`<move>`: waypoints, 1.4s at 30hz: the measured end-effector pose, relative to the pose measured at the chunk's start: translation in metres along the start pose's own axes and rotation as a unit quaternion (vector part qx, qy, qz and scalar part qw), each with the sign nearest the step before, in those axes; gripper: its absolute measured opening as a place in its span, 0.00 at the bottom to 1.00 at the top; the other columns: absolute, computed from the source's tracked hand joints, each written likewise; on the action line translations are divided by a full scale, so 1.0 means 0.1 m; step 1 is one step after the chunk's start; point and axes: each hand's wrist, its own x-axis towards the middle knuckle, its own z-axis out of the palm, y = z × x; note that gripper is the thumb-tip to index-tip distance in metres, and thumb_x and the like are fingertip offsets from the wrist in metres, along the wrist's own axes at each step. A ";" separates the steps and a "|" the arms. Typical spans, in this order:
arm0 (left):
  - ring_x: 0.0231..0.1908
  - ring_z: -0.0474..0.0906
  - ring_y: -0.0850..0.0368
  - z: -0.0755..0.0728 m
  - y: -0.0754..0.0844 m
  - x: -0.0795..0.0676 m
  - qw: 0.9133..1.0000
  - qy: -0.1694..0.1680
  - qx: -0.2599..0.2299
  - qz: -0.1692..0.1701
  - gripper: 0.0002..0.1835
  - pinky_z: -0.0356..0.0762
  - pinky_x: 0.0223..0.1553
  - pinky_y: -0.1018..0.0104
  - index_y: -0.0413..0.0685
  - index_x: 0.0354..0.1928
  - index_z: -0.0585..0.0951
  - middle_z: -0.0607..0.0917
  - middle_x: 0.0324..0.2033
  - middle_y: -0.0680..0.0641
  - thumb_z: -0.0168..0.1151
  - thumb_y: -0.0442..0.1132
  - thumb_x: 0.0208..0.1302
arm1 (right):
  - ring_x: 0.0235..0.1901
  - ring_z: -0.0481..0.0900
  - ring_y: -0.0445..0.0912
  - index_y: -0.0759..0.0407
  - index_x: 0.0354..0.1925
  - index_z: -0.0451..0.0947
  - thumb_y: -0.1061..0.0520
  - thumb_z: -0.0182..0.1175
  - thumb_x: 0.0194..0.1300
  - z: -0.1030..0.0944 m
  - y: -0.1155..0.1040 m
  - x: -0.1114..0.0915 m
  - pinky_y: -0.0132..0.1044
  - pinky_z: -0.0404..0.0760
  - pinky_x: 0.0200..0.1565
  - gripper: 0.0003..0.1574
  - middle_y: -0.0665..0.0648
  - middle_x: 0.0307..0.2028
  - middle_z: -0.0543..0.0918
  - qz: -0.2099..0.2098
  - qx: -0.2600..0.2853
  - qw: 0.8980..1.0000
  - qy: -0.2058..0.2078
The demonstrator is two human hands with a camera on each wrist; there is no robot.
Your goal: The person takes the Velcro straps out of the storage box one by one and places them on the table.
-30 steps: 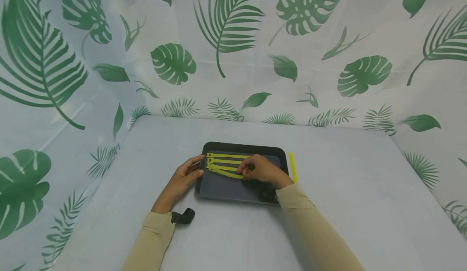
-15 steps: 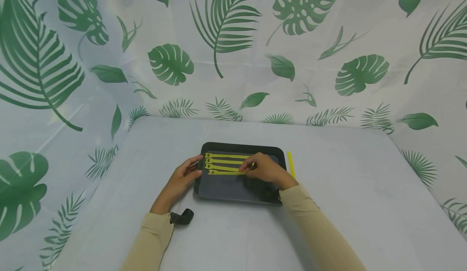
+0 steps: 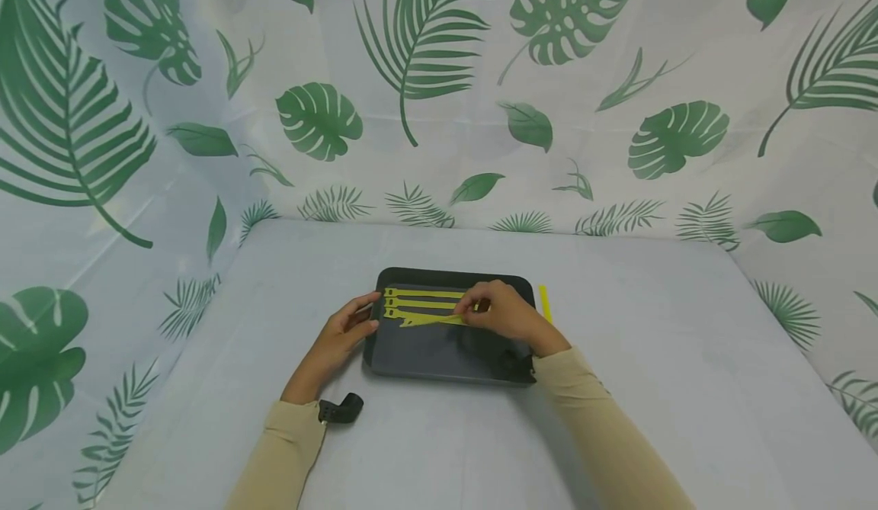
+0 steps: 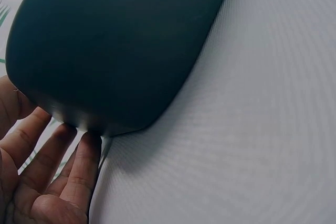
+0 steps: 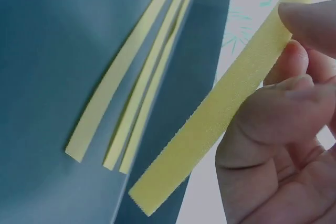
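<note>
My right hand [image 3: 492, 308] pinches a yellow hook-and-loop cable tie [image 5: 210, 108] between thumb and fingers, over the dark tray [image 3: 439, 361]. In the head view its slotted end slants down to the left, just below the other ties. Three more yellow ties [image 3: 428, 304] lie side by side in the upper part of the tray, slotted heads at the left wall. The right hand hides their right ends there; the right wrist view shows the tails. My left hand [image 3: 343, 331] rests at the tray's left side, its fingertips [image 4: 90, 142] touching the outer wall.
A yellow strip [image 3: 545, 304] lies on the white table [image 3: 638, 327] just right of the tray. White cloth with green leaf prints [image 3: 425, 52] hangs behind the table and at its sides. A black wrist camera [image 3: 343, 408] sits at the left cuff.
The tie in my right hand has straightened, then its slotted end has shifted right from beneath the others. The right hand has moved slightly up and right. My left hand stays at the tray.
</note>
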 end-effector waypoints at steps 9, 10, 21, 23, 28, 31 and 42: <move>0.79 0.59 0.29 0.00 0.00 0.00 1.000 -0.002 -0.008 0.005 0.30 0.74 0.67 0.68 0.28 0.79 0.64 0.62 0.80 0.28 0.56 0.30 0.81 | 0.29 0.78 0.44 0.68 0.44 0.89 0.70 0.65 0.73 -0.04 0.00 -0.05 0.34 0.79 0.32 0.07 0.57 0.40 0.90 0.014 0.036 0.999 0.020; 0.79 0.60 0.29 0.00 0.00 -0.01 1.000 -0.002 -0.007 0.005 0.30 0.74 0.67 0.68 0.28 0.79 0.64 0.63 0.80 0.28 0.57 0.30 0.81 | 0.29 0.78 0.44 0.68 0.45 0.89 0.70 0.64 0.73 -0.04 0.00 -0.05 0.35 0.80 0.32 0.07 0.57 0.40 0.90 0.014 0.045 0.999 0.022; 0.79 0.60 0.28 0.00 0.01 -0.01 1.000 0.000 -0.006 0.006 0.30 0.75 0.65 0.71 0.28 0.79 0.63 0.63 0.80 0.28 0.57 0.30 0.81 | 0.41 0.88 0.50 0.72 0.49 0.86 0.69 0.60 0.75 -0.08 -0.02 -0.13 0.48 0.91 0.46 0.11 0.67 0.48 0.88 0.035 0.108 0.993 0.042; 0.79 0.60 0.28 0.00 0.01 -0.01 1.000 0.001 -0.007 0.005 0.30 0.75 0.66 0.70 0.28 0.79 0.64 0.63 0.80 0.28 0.57 0.30 0.81 | 0.41 0.88 0.49 0.73 0.50 0.85 0.69 0.59 0.75 -0.08 -0.01 -0.14 0.48 0.91 0.46 0.12 0.69 0.49 0.88 0.038 0.121 0.991 0.044; 0.79 0.60 0.29 0.01 0.02 -0.02 1.000 0.002 -0.002 0.003 0.30 0.75 0.68 0.67 0.30 0.80 0.64 0.63 0.80 0.29 0.57 0.31 0.82 | 0.41 0.87 0.49 0.74 0.52 0.83 0.67 0.55 0.79 -0.11 0.02 -0.18 0.50 0.91 0.46 0.13 0.67 0.48 0.86 0.045 0.166 0.984 0.040; 0.79 0.61 0.29 0.01 0.02 -0.01 1.000 0.003 0.003 0.002 0.30 0.74 0.69 0.66 0.30 0.80 0.64 0.63 0.80 0.29 0.57 0.31 0.82 | 0.43 0.86 0.49 0.73 0.54 0.83 0.65 0.55 0.81 -0.15 0.04 -0.21 0.48 0.91 0.47 0.13 0.67 0.49 0.85 0.048 0.194 0.979 0.037; 0.79 0.61 0.30 0.00 0.00 0.00 1.000 0.004 0.005 -0.006 0.30 0.74 0.67 0.68 0.31 0.80 0.65 0.64 0.80 0.29 0.58 0.31 0.82 | 0.42 0.87 0.44 0.76 0.60 0.78 0.65 0.65 0.74 -0.23 0.09 -0.35 0.43 0.90 0.47 0.21 0.61 0.49 0.84 0.066 0.232 0.968 0.064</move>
